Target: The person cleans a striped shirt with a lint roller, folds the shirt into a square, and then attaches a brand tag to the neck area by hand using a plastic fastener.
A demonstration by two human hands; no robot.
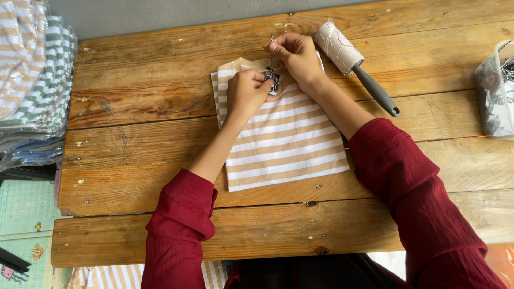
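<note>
garment packing workroom, rough plank table (134,155), stacks of bagged striped shirts (32,80), lint roller (348,59), tag container (495,91)
</note>
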